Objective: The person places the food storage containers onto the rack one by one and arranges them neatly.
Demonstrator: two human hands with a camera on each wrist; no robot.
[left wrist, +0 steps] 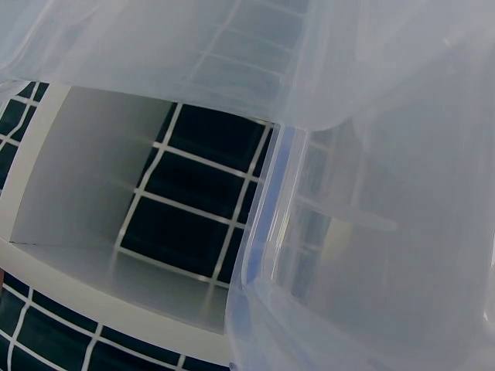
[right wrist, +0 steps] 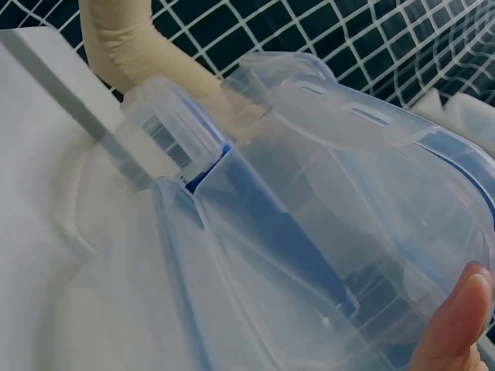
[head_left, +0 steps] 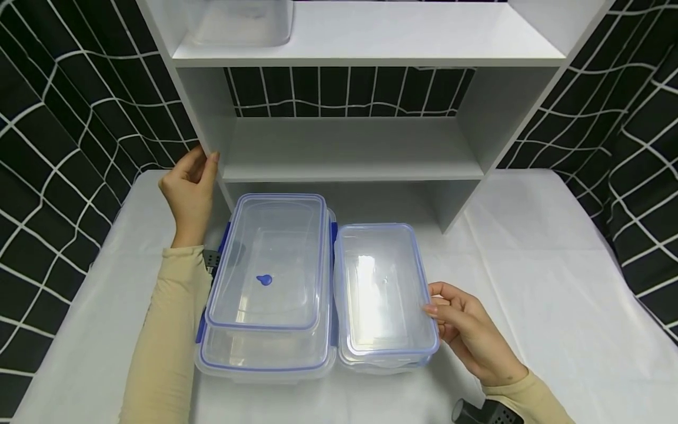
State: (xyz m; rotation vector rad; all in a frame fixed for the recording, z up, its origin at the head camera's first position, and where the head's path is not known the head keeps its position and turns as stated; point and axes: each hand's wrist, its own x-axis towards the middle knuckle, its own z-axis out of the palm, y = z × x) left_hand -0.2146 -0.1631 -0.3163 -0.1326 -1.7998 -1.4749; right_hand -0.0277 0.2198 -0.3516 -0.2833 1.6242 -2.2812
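The person's right hand (head_left: 471, 335) is pinching the right rim of a smaller clear container (head_left: 389, 288), thumb on top, just right of the larger stacked containers (head_left: 267, 259); farther off, the left hand (head_left: 190, 191) is pinching the white shelf unit's (head_left: 355, 147) left upright.

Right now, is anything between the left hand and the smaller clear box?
Yes: the larger stack of clear boxes stands between the left hand, at the left side of the white shelf, and the smaller box. The right hand holds that box's right edge.
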